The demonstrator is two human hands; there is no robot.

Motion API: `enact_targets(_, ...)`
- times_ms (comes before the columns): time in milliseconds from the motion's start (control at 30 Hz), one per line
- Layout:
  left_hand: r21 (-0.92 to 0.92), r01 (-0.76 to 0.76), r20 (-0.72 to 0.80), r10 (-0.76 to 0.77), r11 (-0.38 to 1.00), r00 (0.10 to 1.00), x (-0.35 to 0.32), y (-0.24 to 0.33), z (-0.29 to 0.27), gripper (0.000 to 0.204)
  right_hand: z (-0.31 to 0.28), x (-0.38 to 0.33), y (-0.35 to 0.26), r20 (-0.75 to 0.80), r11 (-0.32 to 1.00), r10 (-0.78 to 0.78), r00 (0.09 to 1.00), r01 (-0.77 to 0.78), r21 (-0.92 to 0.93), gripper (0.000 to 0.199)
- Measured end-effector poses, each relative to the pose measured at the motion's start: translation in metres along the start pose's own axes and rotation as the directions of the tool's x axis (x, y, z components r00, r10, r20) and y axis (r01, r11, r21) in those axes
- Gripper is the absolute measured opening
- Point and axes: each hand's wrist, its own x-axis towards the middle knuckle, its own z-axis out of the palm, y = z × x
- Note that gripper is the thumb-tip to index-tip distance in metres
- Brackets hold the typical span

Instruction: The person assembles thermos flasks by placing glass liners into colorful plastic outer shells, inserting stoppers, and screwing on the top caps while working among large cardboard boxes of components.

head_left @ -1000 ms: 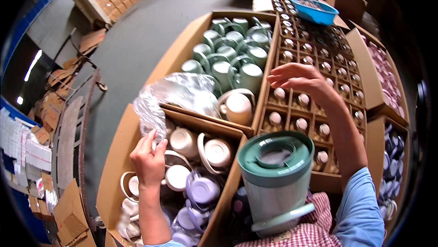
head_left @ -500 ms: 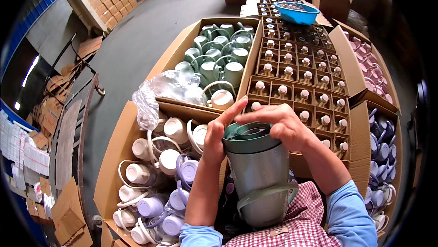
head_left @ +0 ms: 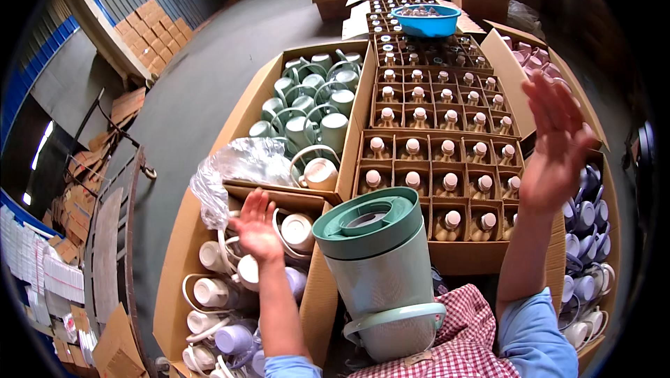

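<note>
The pale green jug (head_left: 380, 277) stands upright against the person's checked apron (head_left: 447, 339), near and central, its darker green lid (head_left: 368, 222) seated on top and its handle (head_left: 394, 319) turned toward the body; neither hand touches it. To do this step well, I judge the jug should be steadied before anything else is fetched, since it rests only against the lap and could tip toward the boxes, and the lid should be checked for sitting level all round its rim. The left hand (head_left: 255, 228) hovers over the near left cardboard box (head_left: 174, 266) of white and lilac jug parts (head_left: 216, 294), its fingers (head_left: 259, 203) spread and released, holding nothing, close to a white piece (head_left: 296, 230) and just near a crumpled clear plastic bag (head_left: 237, 165). The right hand (head_left: 555, 147) is raised at the right above the divided carton of small capped pieces (head_left: 433, 141), palm open, fingers (head_left: 548, 102) fanned wide and empty. Farther off lies a box of green jug bodies (head_left: 310, 109), and at the far end a blue bowl (head_left: 426, 20). A reach into the left box should go for a piece lying free on top rather than one tangled by its handle.
</note>
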Motion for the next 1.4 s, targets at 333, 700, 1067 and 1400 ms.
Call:
enact_targets(333, 0.307, 0.119, 0.667, -0.302, 0.944, 0.681, -0.058, 0.008, 0.082, 0.098, 0.056, -0.032, 0.09, 0.513, 0.89, 0.082, 0.854, -0.295, 0.349, 0.061)
enact_targets(700, 0.15, -0.062, 0.81, -0.087, 0.987, 0.58, -0.033, 0.008, 0.089, 0.08, 0.047, -0.026, 0.002, 0.408, 0.977, 0.196, 0.892, -0.215, 0.001, 0.043)
enact_targets(1067, 0.598, -0.798, 0.758, -0.275, -0.067, 0.591, -0.069, 0.062, 0.185, 0.048, 0.097, -0.032, 0.117, 0.274, 0.415, 0.271, 0.923, -0.369, 0.832, 0.035)
enact_targets(1400, -0.021, 0.643, 0.539, -0.533, 0.766, 0.653, 0.034, 0.044, 0.148, 0.052, 0.06, 0.017, 0.047, 0.381, 0.667, -0.411, 0.828, 0.558, -0.493, 0.068)
